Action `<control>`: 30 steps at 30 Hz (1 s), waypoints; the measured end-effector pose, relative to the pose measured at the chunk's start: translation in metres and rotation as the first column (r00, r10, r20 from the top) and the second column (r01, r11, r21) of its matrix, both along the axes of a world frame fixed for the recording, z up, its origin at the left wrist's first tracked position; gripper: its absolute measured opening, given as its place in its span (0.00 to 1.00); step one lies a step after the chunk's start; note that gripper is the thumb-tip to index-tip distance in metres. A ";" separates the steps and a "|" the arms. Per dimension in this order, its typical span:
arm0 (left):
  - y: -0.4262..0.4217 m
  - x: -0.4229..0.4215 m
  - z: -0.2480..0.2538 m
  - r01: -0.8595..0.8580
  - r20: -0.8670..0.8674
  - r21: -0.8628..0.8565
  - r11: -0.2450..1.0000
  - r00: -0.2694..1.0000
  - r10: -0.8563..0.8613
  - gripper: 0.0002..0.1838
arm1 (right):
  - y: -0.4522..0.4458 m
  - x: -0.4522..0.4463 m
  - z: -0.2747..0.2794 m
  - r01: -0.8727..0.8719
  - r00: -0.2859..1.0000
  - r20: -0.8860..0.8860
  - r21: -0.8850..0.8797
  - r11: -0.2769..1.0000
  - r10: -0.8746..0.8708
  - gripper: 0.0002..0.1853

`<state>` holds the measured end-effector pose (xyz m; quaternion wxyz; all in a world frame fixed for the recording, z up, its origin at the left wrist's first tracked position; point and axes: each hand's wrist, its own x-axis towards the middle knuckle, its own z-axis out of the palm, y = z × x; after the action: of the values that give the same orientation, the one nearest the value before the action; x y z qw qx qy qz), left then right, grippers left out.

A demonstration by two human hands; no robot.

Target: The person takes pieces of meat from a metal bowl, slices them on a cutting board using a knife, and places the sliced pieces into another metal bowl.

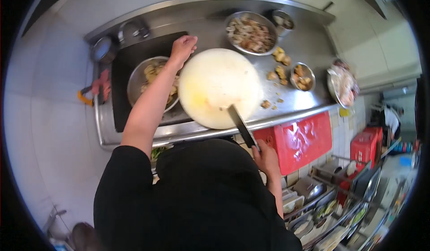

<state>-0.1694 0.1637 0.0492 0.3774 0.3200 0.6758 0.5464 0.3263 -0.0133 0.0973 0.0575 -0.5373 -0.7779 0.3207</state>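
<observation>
In the head view, the right hand (267,158) is closed around the handle of a knife (242,126), whose blade tip lies over the near edge of the round white chopping board (219,83). The left hand (182,50), fingers curled, is at the board's far left edge; whether it grips anything, I cannot tell. The board sits on the steel worktop (301,99), beside the sink (123,78). Under the left forearm is a steel bowl (135,91) of pale yellowish pieces. Beyond the board stands a bowl of sliced food (251,32); to its right, ginger-like knobs (281,56) lie near a small bowl of brownish-yellow pieces (303,77). A red crate (304,143) is below the worktop's front edge.
</observation>
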 end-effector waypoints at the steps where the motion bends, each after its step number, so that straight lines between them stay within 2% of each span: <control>1: -0.017 -0.026 -0.014 -0.099 0.081 -0.006 0.995 0.992 0.099 0.17 | -0.001 0.004 -0.003 0.013 1.000 -0.025 -0.006 1.000 -0.013 0.11; 4: -0.081 -0.111 -0.058 -0.379 0.221 -0.010 0.925 0.902 0.372 0.15 | 0.000 -0.001 0.013 0.114 0.993 0.011 -0.080 0.990 -0.114 0.08; 5: -0.103 -0.135 -0.076 -0.395 0.219 -0.022 0.918 0.894 0.390 0.15 | 0.003 -0.002 0.017 0.107 0.994 0.017 -0.112 0.988 -0.106 0.08; 7: -0.145 -0.177 -0.114 -0.620 0.202 -0.120 0.775 0.749 0.631 0.12 | 0.004 -0.003 0.018 0.082 0.997 0.001 -0.099 0.992 -0.083 0.09; 8: -0.165 -0.193 -0.136 -0.626 0.200 -0.132 0.769 0.743 0.639 0.12 | 0.005 -0.004 0.018 0.073 0.997 -0.019 -0.075 0.994 -0.075 0.10; 10: -0.204 -0.211 -0.180 -0.638 0.162 -0.336 0.693 0.685 0.710 0.11 | 0.007 -0.011 0.021 0.021 0.999 0.044 -0.086 0.996 -0.017 0.10; 11: -0.218 -0.211 -0.198 -0.638 0.161 -0.348 0.687 0.682 0.714 0.11 | 0.006 -0.017 0.024 0.035 0.994 0.111 -0.117 0.993 -0.022 0.10; 13: -0.244 -0.208 -0.235 -0.549 0.029 -0.500 0.669 0.762 0.647 0.10 | 0.004 -0.037 0.040 0.028 0.970 0.243 -0.152 0.988 0.010 0.09; 14: -0.252 -0.208 -0.263 -0.543 0.033 -0.511 0.666 0.762 0.647 0.10 | 0.002 -0.043 0.039 0.030 0.967 0.254 -0.159 0.987 0.011 0.09; 16: -0.265 -0.207 -0.315 -0.527 -0.170 -0.526 0.667 0.834 0.525 0.13 | -0.005 -0.051 0.037 0.013 0.966 0.257 -0.132 0.991 0.021 0.10; 17: -0.265 -0.203 -0.313 -0.446 -0.229 -0.589 0.674 0.892 0.390 0.18 | -0.009 -0.055 0.035 0.021 0.963 0.268 -0.139 0.990 0.017 0.10; 18: -0.261 -0.198 -0.311 -0.434 -0.222 -0.601 0.672 0.898 0.381 0.18 | -0.013 -0.058 0.032 -0.003 0.966 0.256 -0.110 0.994 0.031 0.11; 20: -0.250 -0.191 -0.309 -0.454 -0.495 -0.568 0.687 0.855 0.157 0.24 | -0.021 -0.067 0.029 -0.017 0.967 0.253 -0.084 0.996 0.037 0.12; 22: -0.233 -0.195 -0.311 -0.439 -0.497 -0.535 0.722 0.855 0.151 0.27 | -0.028 -0.075 0.029 -0.024 0.956 0.291 -0.019 1.000 0.029 0.13; 24: -0.213 -0.198 -0.306 -0.420 -0.497 -0.496 0.760 0.855 0.148 0.29 | -0.032 -0.080 0.027 0.012 0.949 0.316 -0.028 1.000 -0.002 0.13; 26: -0.193 -0.201 -0.296 -0.316 -0.434 -0.449 0.836 0.895 0.105 0.34 | -0.035 -0.082 0.026 0.047 0.941 0.336 -0.029 0.999 -0.034 0.13; 27: -0.184 -0.200 -0.299 -0.306 -0.427 -0.448 0.840 0.899 0.099 0.34 | -0.037 -0.084 0.026 0.076 0.939 0.341 -0.052 0.996 -0.054 0.13; 29: -0.168 -0.197 -0.303 -0.349 -0.464 -0.564 0.749 0.884 0.062 0.35 | -0.040 -0.087 0.026 0.109 0.933 0.351 -0.069 0.992 -0.078 0.13; 30: -0.164 -0.191 -0.303 -0.345 -0.459 -0.563 0.751 0.886 0.063 0.35 | -0.042 -0.088 0.026 0.172 0.920 0.375 -0.113 0.979 -0.118 0.13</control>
<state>-0.3607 -0.0002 -0.2538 0.2477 0.2052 0.9141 0.2470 0.2387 -0.0549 0.1228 -0.1037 -0.6465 -0.7077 0.2652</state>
